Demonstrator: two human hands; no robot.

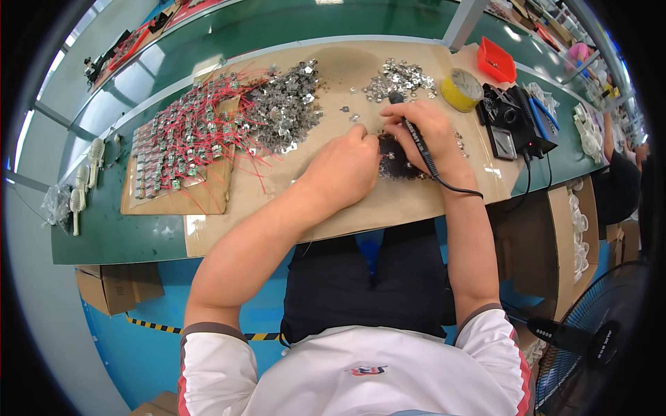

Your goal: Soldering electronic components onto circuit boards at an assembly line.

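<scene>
A black soldering iron (416,135) is gripped by the closed right hand (427,132) above a dark fixture (397,165) on the desk (104,239). The fixture's edge is pinched by the curled left hand (345,166). Red-wired parts (191,135) are piled further left.

A green table (104,236) is overlaid by tan cardboard (333,201). Red wires (201,125) are tangled over small silvery parts (291,104). A yellow tape roll (461,89), a red tray (496,61) and a black tool (416,135) are seen. Black-and-yellow striping (156,326), possibly floor tape, is shown below.
</scene>
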